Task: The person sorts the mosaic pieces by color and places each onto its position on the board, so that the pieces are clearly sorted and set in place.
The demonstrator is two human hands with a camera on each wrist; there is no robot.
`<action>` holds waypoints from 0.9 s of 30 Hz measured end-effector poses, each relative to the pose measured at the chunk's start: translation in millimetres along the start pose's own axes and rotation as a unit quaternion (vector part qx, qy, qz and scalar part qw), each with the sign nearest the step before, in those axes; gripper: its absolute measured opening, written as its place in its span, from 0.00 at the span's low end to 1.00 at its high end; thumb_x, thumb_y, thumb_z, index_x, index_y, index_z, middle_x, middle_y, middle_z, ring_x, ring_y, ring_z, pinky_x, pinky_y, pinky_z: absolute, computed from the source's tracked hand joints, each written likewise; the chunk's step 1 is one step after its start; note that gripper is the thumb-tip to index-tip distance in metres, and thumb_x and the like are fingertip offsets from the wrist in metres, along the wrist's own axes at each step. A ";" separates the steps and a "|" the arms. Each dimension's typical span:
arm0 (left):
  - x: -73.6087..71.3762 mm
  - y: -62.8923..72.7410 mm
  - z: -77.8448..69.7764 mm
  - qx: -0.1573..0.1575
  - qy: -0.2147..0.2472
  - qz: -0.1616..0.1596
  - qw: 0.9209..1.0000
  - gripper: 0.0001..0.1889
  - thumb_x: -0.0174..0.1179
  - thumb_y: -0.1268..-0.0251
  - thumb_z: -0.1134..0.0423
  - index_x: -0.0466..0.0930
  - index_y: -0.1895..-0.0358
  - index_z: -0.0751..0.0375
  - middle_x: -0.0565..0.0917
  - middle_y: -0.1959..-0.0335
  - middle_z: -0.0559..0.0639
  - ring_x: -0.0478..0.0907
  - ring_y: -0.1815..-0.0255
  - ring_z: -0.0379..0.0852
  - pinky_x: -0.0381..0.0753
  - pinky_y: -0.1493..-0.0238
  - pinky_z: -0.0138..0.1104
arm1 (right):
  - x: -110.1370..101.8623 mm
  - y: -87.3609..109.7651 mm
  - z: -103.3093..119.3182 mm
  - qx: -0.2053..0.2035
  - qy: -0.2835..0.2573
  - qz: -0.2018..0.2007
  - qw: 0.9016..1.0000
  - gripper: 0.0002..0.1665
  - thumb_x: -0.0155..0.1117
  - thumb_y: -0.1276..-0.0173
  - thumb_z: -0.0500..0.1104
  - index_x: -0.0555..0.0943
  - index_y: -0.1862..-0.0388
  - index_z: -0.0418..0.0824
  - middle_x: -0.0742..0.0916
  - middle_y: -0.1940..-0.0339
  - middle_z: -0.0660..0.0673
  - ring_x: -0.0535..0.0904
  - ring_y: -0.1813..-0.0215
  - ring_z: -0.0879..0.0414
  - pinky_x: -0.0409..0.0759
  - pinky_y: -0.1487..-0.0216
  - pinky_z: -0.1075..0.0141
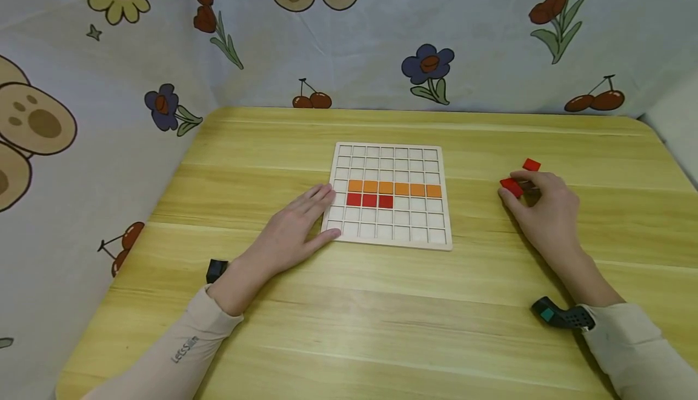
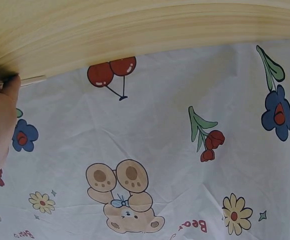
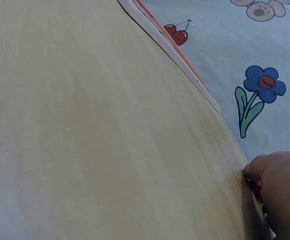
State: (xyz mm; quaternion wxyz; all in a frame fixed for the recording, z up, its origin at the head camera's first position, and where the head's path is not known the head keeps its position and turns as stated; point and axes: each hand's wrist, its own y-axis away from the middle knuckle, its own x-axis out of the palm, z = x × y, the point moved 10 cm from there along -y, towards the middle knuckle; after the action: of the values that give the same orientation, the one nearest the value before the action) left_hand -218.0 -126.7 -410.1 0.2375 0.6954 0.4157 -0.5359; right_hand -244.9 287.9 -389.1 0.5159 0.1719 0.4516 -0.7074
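A pale board with a square grid (image 1: pixel 400 232) lies flat on the table. A row of several orange tiles (image 1: pixel 386 187) crosses it, and three red tiles (image 1: pixel 369 200) sit side by side just below, toward the left. My left hand (image 1: pixel 289 230) rests at the board's left edge, fingers extended and thumb at its lower left corner. Off to the right, my right hand (image 1: pixel 548 215) pinches a red tile (image 1: pixel 511 187) between thumb and fingers; only a sliver of red (image 3: pixel 256 190) shows in the right wrist view. Another red tile (image 1: pixel 531 165) lies just beyond that hand.
The wooden table (image 1: pixel 349 321) extends around the board on all sides. A printed cloth (image 1: pixel 360 48) hangs behind the far edge and along the left. Dark wrist-worn devices are on the left wrist (image 1: pixel 216 270) and right wrist (image 1: pixel 561 315).
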 end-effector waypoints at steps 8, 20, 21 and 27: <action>-0.1 0.2 0.1 -0.003 0.001 0.004 1.000 0.41 0.54 0.20 0.38 0.60 0.16 0.60 0.60 0.14 0.53 0.53 0.13 0.53 0.60 0.16 0.50 | -2.5 1.3 -1.5 0.003 0.007 -0.017 1.000 0.19 0.80 0.37 0.39 0.88 0.49 0.31 0.87 0.58 0.30 0.80 0.56 0.39 0.63 0.56 0.59; 0.5 0.4 0.6 -0.005 0.002 0.006 1.000 0.41 0.54 0.20 0.38 0.59 0.16 0.59 0.58 0.14 0.52 0.52 0.12 0.53 0.60 0.16 0.51 | -4.6 2.3 -1.1 0.009 0.002 -0.026 1.000 0.18 0.75 0.36 0.41 0.90 0.50 0.31 0.87 0.56 0.32 0.81 0.58 0.42 0.59 0.56 0.73; 0.6 0.3 0.6 -0.005 0.003 0.006 1.000 0.41 0.54 0.20 0.38 0.59 0.16 0.59 0.58 0.14 0.52 0.52 0.12 0.53 0.60 0.16 0.51 | -4.4 2.2 -1.6 0.011 0.002 -0.026 1.000 0.18 0.73 0.36 0.41 0.90 0.50 0.32 0.87 0.56 0.32 0.81 0.58 0.42 0.60 0.56 0.72; 0.5 0.2 1.2 -0.004 0.003 0.002 1.000 0.41 0.54 0.20 0.37 0.60 0.16 0.59 0.59 0.14 0.52 0.52 0.12 0.53 0.61 0.17 0.51 | -5.1 2.4 -1.7 0.013 0.004 -0.028 1.000 0.18 0.68 0.36 0.37 0.89 0.49 0.31 0.87 0.56 0.33 0.79 0.61 0.45 0.60 0.57 0.75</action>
State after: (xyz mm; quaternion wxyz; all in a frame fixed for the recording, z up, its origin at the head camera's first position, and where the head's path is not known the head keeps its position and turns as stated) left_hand -218.5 -127.5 -411.0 0.2401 0.6970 0.4166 -0.5319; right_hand -241.0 292.0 -387.5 0.4917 0.1688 0.4492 -0.7266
